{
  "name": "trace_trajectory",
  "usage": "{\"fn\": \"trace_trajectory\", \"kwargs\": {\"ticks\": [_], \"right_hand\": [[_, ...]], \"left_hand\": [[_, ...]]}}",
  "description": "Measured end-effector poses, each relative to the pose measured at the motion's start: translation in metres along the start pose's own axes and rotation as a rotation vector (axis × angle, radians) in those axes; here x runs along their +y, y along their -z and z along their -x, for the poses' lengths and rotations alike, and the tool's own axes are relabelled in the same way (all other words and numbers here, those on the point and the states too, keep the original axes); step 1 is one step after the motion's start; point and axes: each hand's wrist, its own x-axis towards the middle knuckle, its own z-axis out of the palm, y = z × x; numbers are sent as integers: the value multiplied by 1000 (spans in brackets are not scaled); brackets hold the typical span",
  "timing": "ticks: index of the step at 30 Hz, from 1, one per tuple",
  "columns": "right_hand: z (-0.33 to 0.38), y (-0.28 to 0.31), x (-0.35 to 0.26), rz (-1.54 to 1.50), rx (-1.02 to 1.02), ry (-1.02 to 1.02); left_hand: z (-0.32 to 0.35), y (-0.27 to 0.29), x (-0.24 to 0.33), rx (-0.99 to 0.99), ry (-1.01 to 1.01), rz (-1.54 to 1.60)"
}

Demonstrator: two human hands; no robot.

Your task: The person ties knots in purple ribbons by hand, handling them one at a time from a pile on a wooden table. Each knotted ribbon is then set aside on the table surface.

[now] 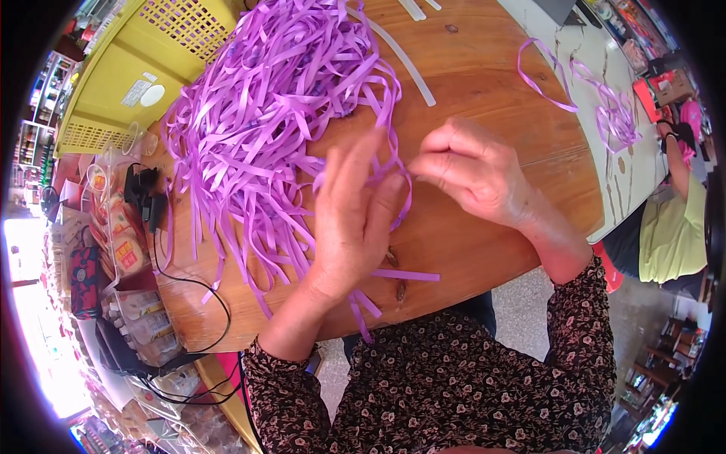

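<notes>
At ten o'clock stands a yellow perforated plastic basket [113,94]; below it, at nine, sits a black device [144,198] with a thin black cable [227,306] curving toward eight; a heaped tangle of purple ribbons [265,98] fills eleven o'clock on the wooden tabletop [529,113], its loose ends trailing toward seven; near the centre the left hand [344,219] is raised before the heap, slightly blurred, fingers extended and thumb apart; a purple ribbon loop [409,198] hangs between the hands; a translucent white strip [408,64] lies at one; at two the right hand [480,178] brings its fingertips together beside that loop, though I cannot tell whether they pinch it; farther out at two, more purple ribbon [616,125] lies on a white marbled surface [635,181]; at three is a person in a yellow top [673,238].
</notes>
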Motion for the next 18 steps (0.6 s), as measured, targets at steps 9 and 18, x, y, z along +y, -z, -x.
{"fn": "trace_trajectory", "kwargs": {"ticks": [9, 18], "right_hand": [[1, -3, -4, -214, 25, -94], [-11, 20, 8, -120, 124, -42]], "left_hand": [[11, 8, -3, -107, 768, 948], [9, 10, 8, 25, 664, 714]]}}
